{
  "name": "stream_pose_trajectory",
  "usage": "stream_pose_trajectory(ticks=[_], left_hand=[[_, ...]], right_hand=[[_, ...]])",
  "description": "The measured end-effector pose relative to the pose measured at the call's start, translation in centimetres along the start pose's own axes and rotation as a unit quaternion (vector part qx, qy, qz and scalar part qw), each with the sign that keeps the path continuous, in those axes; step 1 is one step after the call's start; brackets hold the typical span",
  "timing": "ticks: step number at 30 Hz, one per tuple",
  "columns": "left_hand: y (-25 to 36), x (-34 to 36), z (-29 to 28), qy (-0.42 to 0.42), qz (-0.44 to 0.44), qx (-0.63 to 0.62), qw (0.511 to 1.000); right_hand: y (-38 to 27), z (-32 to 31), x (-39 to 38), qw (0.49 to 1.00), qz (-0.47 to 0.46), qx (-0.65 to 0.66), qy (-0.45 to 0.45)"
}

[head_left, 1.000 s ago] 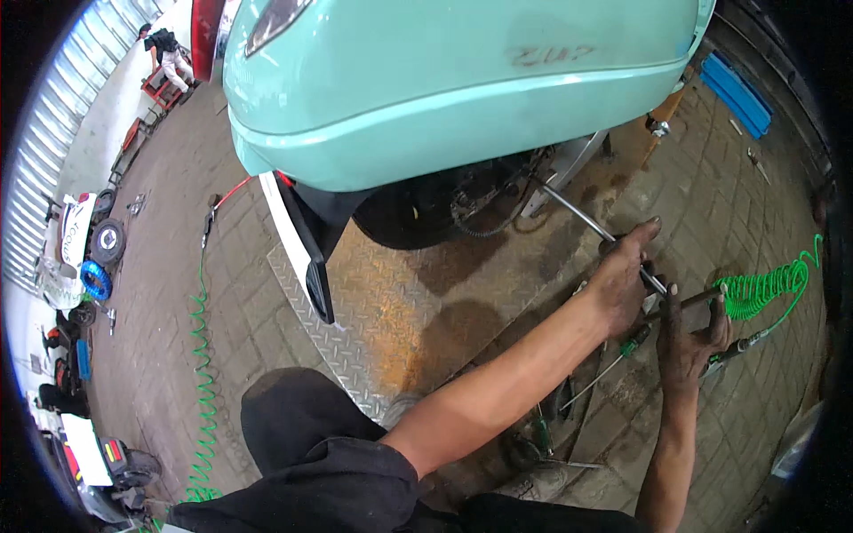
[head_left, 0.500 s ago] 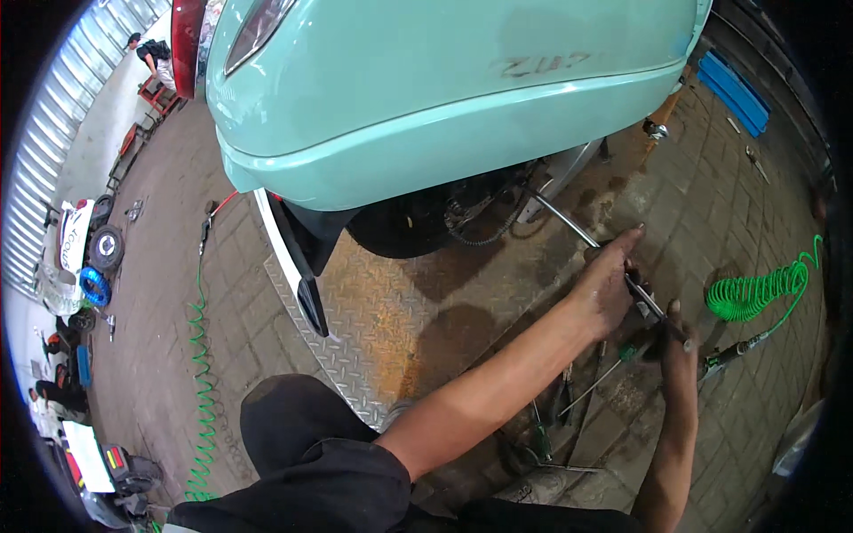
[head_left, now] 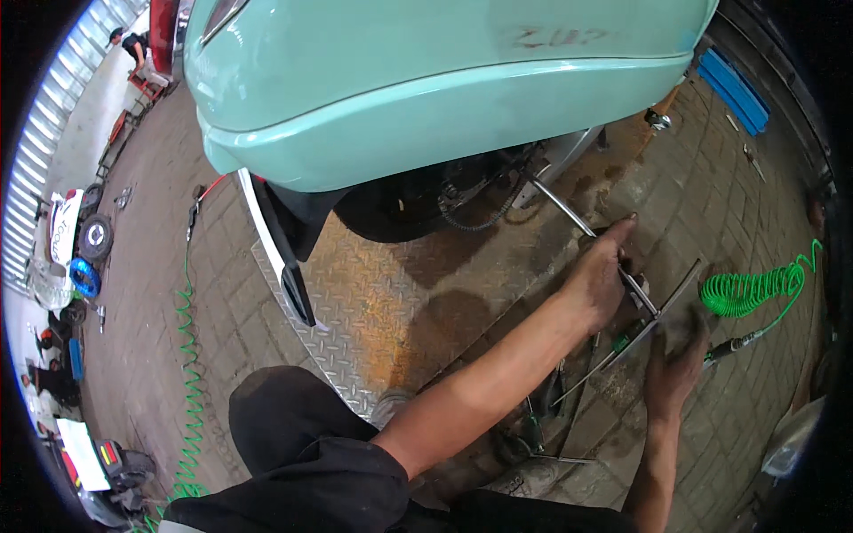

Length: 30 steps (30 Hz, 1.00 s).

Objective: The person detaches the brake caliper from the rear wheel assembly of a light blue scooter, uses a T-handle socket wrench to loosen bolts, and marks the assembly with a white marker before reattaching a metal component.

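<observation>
A T-handle wrench (head_left: 563, 208) slants from under the mint-green scooter body (head_left: 426, 98) down toward me. Its far end goes in among dark parts beside the wheel (head_left: 391, 213), where the tip is hidden. My left hand (head_left: 597, 280) is closed around the shaft partway along. At the near end the crossbar (head_left: 681, 286) stands free of any grip. Just below it is my right hand (head_left: 675, 373), somewhat blurred, with thumb and fingers apart and nothing in them. A green-handled screwdriver (head_left: 619, 343) lies on the paving under the wrench.
A coiled green air hose (head_left: 751, 291) with a dark air tool (head_left: 733, 347) lies to the right. Another green hose (head_left: 189, 382) runs along the left. Below the scooter is a metal tread plate (head_left: 364, 293). A blue tray (head_left: 733, 89) sits far right.
My right hand has come off the crossbar and dropped slightly lower. The crossbar has turned and now shows in full. My left hand stays on the shaft; the view has shifted slightly.
</observation>
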State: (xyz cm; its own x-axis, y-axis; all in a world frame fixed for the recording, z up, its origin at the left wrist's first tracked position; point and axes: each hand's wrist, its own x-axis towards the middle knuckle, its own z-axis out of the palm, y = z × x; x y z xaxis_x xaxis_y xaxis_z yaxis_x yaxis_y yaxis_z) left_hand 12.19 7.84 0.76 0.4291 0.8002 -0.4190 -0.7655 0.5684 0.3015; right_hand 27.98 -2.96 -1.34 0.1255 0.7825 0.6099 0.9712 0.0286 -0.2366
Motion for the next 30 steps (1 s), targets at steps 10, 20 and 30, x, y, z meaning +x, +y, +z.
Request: stream_pose_trajectory(ticks=[10,20,30], left_hand=[[-2.2,-0.2,-4.0,0.062,0.182,0.239,0.952],[-6.1,-6.5,-2.9,-0.277,0.489,0.482,0.672],[-7.9,-4.7,-2.3,-0.2,0.525,0.337,0.755]], right_hand=[[-2.6,4.9,4.7,0.962,-0.23,0.146,0.008],[-1.3,6.9,2.3,0.97,-0.121,0.206,0.041],[-2.3,7.6,2.3,0.961,0.025,0.254,0.104]])
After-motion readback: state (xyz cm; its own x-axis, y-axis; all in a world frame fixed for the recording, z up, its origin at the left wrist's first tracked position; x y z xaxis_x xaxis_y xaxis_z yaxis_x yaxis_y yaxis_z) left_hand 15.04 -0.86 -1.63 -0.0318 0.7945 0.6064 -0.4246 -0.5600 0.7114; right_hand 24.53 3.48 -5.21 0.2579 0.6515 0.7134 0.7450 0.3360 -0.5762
